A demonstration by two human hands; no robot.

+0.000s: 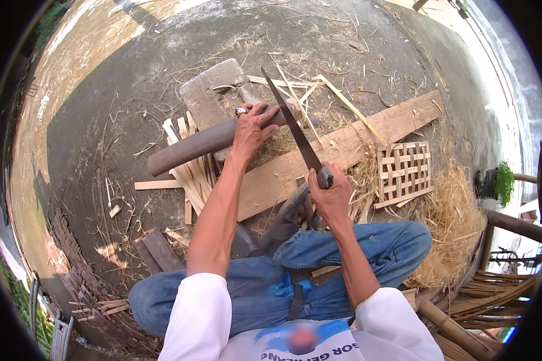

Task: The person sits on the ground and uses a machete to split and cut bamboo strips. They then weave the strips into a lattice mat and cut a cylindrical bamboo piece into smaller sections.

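Note:
A dark brown round pole (190,147), which looks like bamboo, lies slantwise in front of me. My left hand (251,129) presses down on its right part with the fingers curved over it. In my right hand (333,197) is a hand saw (300,138), gripped by its dark handle. The long blade points away and to the left, crossing the pole near its right end. From this view I cannot tell whether the teeth touch it. Beneath the pole's right part is a grey stone block (214,84).
A wide wooden plank (277,186) lies behind the saw. Pale split strips (193,180) sit under the pole. At right are a woven lattice panel (404,174) and a heap of shavings (451,222). Short dark pieces (158,251) lie by my left knee; poles (451,328) lie at lower right.

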